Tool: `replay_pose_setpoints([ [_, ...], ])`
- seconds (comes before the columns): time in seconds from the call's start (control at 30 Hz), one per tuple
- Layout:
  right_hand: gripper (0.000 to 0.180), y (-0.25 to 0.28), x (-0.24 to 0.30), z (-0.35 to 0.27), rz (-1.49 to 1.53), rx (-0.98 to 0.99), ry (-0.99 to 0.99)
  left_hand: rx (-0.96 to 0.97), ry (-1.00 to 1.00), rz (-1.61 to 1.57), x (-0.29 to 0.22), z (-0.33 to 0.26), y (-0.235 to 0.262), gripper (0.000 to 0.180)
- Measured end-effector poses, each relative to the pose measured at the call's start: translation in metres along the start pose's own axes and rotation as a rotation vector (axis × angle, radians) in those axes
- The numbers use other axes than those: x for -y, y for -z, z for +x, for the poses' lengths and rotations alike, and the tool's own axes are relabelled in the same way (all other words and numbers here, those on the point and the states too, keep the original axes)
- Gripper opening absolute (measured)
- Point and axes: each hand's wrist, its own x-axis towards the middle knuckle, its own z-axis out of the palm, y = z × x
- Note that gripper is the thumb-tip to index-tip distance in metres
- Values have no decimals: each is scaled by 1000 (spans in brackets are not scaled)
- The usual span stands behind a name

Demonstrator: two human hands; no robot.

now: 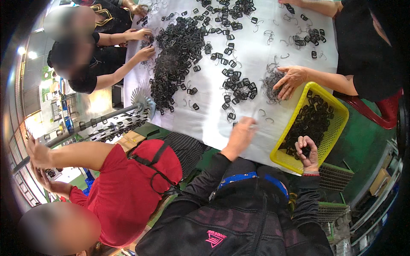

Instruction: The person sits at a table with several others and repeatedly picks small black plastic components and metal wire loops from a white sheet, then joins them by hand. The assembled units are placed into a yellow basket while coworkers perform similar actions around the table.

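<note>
My left hand [241, 135] is over the near edge of the white table, its fingers smeared by motion, so I cannot see what they hold. A few black plastic strap buckles [231, 116] lie just beyond it. My right hand [308, 154] is held over the near end of a yellow basket [341, 114], with its fingers curled round a small dark piece that looks like one of the same buckles. Many black buckles [308, 117] fill the basket. Thin dark hook-like pieces [269, 120] lie loose on the table nearby.
A big heap of black buckles [177, 55] covers the table's left part. Across from me, a co-worker's hand [292, 80] rests on thin wire-like pieces. People at the left also work at the table. A person in red [124, 187] sits close on my left beside a metal bar [85, 127].
</note>
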Motion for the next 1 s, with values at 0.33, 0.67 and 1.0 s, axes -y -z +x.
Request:
replay_pose_setpoints([
  [0.33, 41, -7, 17, -14, -1455, -660, 287, 27, 110, 320, 120, -26, -44, 35],
  [0.67, 53, -109, -41, 129, -1668, 27, 558, 7, 386, -1330, 80, -18, 29, 15],
  [1.0, 21, -77, -111, 221, -2219, 95, 620, -17, 232, 213, 112, 11, 28, 34],
])
